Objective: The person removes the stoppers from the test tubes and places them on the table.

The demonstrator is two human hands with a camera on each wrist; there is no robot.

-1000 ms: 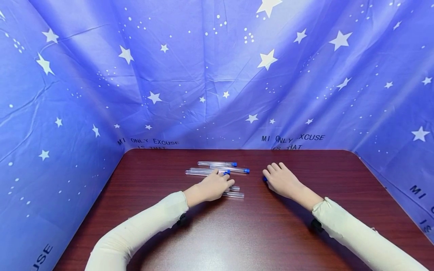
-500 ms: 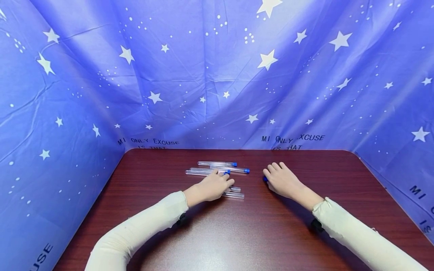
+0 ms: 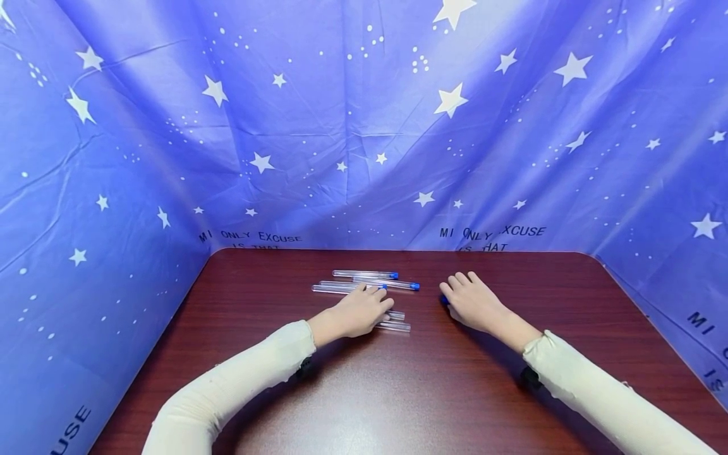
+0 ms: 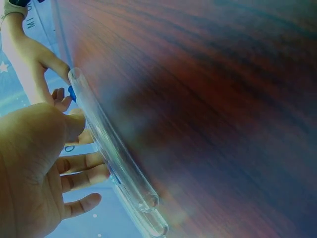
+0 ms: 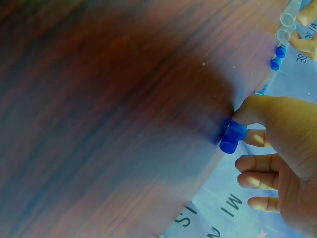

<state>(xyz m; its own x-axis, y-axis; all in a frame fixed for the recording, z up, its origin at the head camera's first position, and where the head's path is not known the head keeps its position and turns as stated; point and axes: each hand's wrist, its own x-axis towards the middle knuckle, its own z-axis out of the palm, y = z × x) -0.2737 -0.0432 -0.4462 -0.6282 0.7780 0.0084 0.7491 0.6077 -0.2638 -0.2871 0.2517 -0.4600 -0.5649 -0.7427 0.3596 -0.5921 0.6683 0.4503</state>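
In the head view my left hand [image 3: 359, 312] is over two clear uncapped test tubes [image 3: 397, 327] lying side by side on the table. The left wrist view has its thumb and index finger pinching the nearer test tube [image 4: 116, 151], the other fingers spread behind. My right hand [image 3: 476, 304] rests at the table to the right, thumb and index finger pinching a blue cap [image 5: 237, 130]. A second blue cap [image 5: 228, 145] sits against it in the right wrist view. From the head view, the right hand mostly hides both caps.
Beyond the left hand lie several clear test tubes with blue caps, among them the farthest capped tube [image 3: 364, 274] and a slanted capped tube [image 3: 392, 284]. A dark red wooden table [image 3: 352, 392] bears everything. Blue star-printed curtains [image 3: 318, 126] enclose the back and sides.
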